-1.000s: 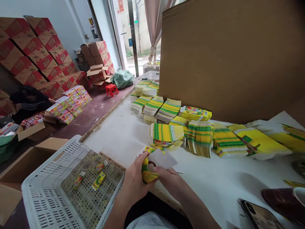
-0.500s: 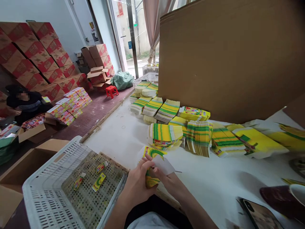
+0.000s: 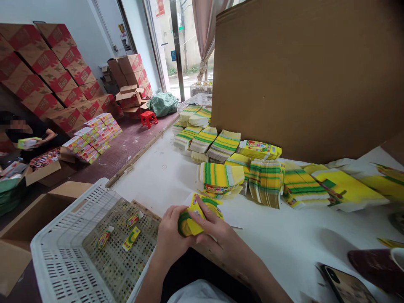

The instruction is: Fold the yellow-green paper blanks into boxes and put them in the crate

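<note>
Both hands hold one small yellow and green carton (image 3: 193,219) over the near edge of the white table (image 3: 284,240). My left hand (image 3: 170,240) wraps its left end with fingers curled. My right hand (image 3: 217,235) presses over its right side, fingers closed on it. Behind it lie several stacks of flat yellow and green striped carton blanks (image 3: 221,179).
A white slatted crate (image 3: 63,244) with three small packets in it stands at the lower left. A big brown cardboard sheet (image 3: 309,75) stands behind the stacks. A phone (image 3: 345,286) lies at the lower right. A person sits at the far left among red boxes (image 3: 41,75).
The white flap seen earlier is folded in and the carton is now closed between both hands, held a little lower and to the left. The person at the far left now holds a box.
</note>
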